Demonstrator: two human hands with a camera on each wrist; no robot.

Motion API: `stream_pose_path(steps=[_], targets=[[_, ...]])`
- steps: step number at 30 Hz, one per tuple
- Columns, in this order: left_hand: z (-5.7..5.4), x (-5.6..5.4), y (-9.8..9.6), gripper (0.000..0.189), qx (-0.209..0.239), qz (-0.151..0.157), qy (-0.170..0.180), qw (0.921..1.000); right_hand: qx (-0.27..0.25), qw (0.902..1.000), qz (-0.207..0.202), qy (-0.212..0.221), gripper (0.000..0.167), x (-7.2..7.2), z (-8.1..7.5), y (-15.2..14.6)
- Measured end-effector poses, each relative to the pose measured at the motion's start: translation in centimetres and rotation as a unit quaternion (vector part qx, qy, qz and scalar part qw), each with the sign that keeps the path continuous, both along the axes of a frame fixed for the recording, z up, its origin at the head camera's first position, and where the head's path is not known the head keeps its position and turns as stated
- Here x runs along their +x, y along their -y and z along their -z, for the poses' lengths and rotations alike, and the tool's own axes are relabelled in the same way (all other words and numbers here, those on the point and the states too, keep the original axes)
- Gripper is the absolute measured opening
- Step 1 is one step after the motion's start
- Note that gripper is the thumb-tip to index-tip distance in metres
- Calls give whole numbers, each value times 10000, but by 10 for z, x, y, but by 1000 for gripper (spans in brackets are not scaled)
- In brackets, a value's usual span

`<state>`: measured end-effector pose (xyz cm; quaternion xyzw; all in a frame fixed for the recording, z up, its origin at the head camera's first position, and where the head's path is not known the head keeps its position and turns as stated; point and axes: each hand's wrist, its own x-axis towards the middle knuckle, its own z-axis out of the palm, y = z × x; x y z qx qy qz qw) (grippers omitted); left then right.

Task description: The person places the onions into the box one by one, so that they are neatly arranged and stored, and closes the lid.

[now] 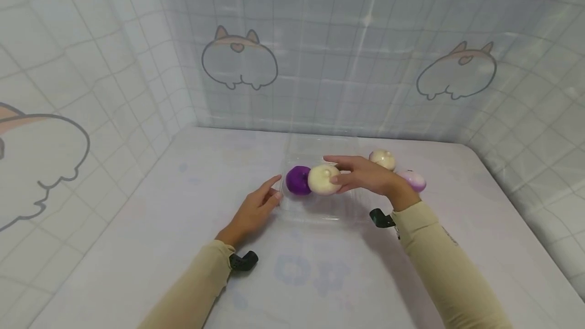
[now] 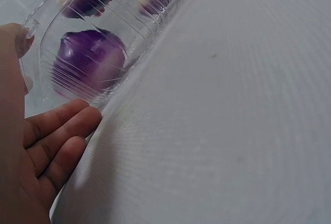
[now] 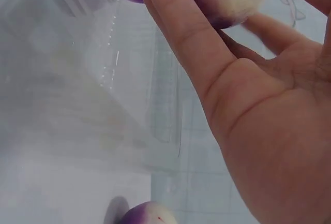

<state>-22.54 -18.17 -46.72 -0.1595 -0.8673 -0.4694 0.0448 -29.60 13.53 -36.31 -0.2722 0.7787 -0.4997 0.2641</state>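
My right hand (image 1: 365,174) grips a white and purple turnip (image 1: 322,180) between thumb and fingers, over a clear plastic box (image 1: 315,216). Its purple side shows in the right wrist view, where my fingers (image 3: 191,38) cover part of it. A deep purple turnip (image 1: 297,181) sits in the box at the left, right beside the gripped one. My left hand (image 1: 256,207) is at the box's left side, its fingers (image 2: 62,131) nearly straight at the wall. In the left wrist view, a purple turnip (image 2: 93,61) shows through the ribbed wall.
Two more turnips lie right of the box: a whitish one (image 1: 383,159) behind my right hand and a pale purple one (image 1: 413,181) by my wrist. A pale cloth covers the table (image 1: 183,227). Tile-patterned curtains (image 1: 320,65) close off the back and sides.
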Motion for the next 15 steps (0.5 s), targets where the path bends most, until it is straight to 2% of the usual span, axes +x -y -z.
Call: stream_pose_path(steps=[2, 8, 15], targets=[[0, -1, 1, 54, -32, 13, 2, 10000, 92, 9999, -22, -52, 67, -1, -1, 3], [-2, -2, 4, 53, 43, 4, 28, 10000, 690, 9960, -104, -559, 58, -3, -5, 14], [-1, -5, 5, 54, -16, 79, 64, 9999, 970, 9938, -326, -432, 58, -3, -5, 22]])
